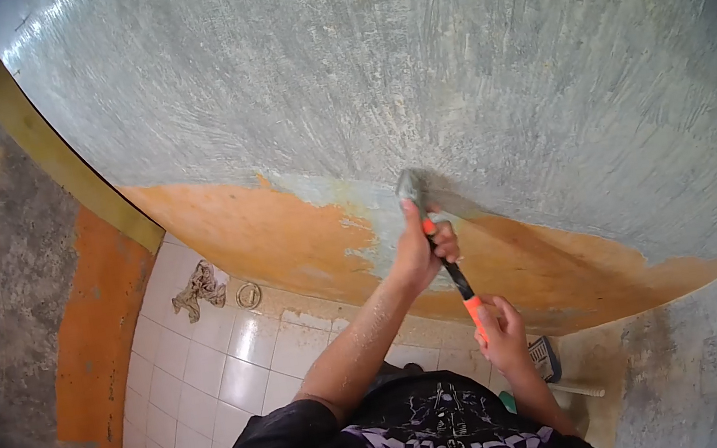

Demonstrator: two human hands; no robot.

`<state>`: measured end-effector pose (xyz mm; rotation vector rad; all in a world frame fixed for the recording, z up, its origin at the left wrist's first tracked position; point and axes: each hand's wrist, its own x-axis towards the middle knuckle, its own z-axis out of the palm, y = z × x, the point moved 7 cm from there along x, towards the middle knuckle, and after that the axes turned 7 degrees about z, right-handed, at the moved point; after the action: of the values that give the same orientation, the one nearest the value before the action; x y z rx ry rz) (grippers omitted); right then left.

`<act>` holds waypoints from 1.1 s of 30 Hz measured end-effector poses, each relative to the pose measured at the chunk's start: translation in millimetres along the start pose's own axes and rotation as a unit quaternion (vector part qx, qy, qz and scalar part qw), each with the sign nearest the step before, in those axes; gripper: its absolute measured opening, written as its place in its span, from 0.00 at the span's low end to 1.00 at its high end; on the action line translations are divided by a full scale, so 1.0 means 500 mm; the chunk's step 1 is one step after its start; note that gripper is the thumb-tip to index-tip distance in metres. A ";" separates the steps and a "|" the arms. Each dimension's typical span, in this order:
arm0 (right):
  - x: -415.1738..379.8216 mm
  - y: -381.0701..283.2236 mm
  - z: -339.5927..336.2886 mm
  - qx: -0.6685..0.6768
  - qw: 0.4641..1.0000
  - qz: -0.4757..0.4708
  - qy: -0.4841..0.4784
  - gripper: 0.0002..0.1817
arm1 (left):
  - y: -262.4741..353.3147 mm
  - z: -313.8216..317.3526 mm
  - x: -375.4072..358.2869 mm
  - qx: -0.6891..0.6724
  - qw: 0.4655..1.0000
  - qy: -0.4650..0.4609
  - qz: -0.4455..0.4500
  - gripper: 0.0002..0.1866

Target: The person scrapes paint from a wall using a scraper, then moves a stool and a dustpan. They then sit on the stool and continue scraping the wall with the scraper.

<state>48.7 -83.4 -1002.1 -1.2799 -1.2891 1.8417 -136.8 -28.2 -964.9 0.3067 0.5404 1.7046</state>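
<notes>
A scraper (pixel 458 278) with a black and orange handle slants across the wall in front of me. Its greyish head (pixel 409 184) touches the wall, where rough grey surface meets orange paint. My left hand (pixel 423 246) is closed around the upper handle, with the thumb stretched toward the head. Lower down, my right hand (pixel 501 333) grips the orange end of the same handle. Pale dust speckles my left forearm. The wall (pixel 444 51) is scratched grey above, with an uneven band of orange paint (pixel 236 220) along the bottom.
On the white tiled floor (pixel 178 360) lie a crumpled dirty cloth (pixel 199 289) and a ring-shaped item (pixel 248 295). A dark slotted object (pixel 543 360) and a pale stick (pixel 580 390) are at lower right. Another grey and orange wall (pixel 80 334) stands at left.
</notes>
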 end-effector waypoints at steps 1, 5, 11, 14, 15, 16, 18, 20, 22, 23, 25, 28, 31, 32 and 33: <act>0.000 -0.005 0.012 -0.006 1.000 0.005 -0.012 0.15 | 0.019 -0.018 0.007 -0.001 1.000 -0.002 0.020 0.30; 0.003 -0.011 0.041 0.002 1.000 -0.009 -0.026 0.15 | 0.044 -0.022 0.004 -0.002 1.000 -0.008 0.030 0.30; -0.010 0.008 0.021 -0.012 1.000 -0.004 -0.012 0.16 | -0.006 -0.017 0.000 0.000 1.000 -0.013 -0.010 0.30; -0.004 0.024 0.021 0.012 1.000 0.004 -0.022 0.16 | 0.013 -0.013 -0.001 0.039 0.999 -0.029 0.002 0.30; -0.003 0.029 0.022 0.024 0.999 0.002 -0.026 0.16 | 0.011 -0.011 0.002 0.037 0.999 -0.037 0.007 0.31; -0.006 0.025 0.013 0.016 1.000 0.002 -0.020 0.16 | 0.003 -0.008 0.001 0.028 0.999 -0.028 0.000 0.31; -0.015 -0.001 -0.013 0.002 1.000 0.001 -0.005 0.17 | -0.013 0.005 0.002 0.012 1.000 -0.014 -0.015 0.31; -0.002 0.001 -0.016 -0.012 1.000 -0.004 -0.009 0.18 | -0.011 -0.013 0.015 -0.006 1.000 -0.014 0.002 0.31; 0.020 -0.002 0.015 -0.016 0.999 -0.043 -0.012 0.19 | 0.021 -0.030 0.019 -0.002 0.999 0.002 0.042 0.31; 0.016 -0.011 0.037 -0.016 0.999 -0.027 -0.038 0.18 | 0.040 -0.030 0.018 0.007 0.998 -0.022 0.053 0.30; 0.007 -0.001 0.031 -0.009 0.999 -0.035 -0.011 0.18 | 0.044 -0.026 0.018 0.016 0.998 -0.037 0.051 0.30; 0.002 0.025 0.017 0.006 0.999 -0.038 -0.011 0.18 | -0.003 -0.006 -0.004 0.023 1.000 -0.007 -0.003 0.30; -0.005 0.043 0.016 0.002 1.000 -0.004 -0.018 0.18 | -0.007 -0.021 -0.002 0.029 0.999 -0.027 -0.004 0.30; -0.002 0.055 0.027 0.003 1.000 -0.002 -0.024 0.18 | 0.000 -0.023 -0.003 0.041 0.999 -0.029 -0.004 0.30; 0.001 0.059 0.031 0.003 0.999 -0.001 -0.032 0.18 | 0.004 -0.021 -0.001 0.054 0.998 -0.031 -0.003 0.30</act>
<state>37.0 -100.7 -1028.1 -1.2264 -1.3160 1.8976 -143.5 -31.1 -973.0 0.4326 0.5884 1.6570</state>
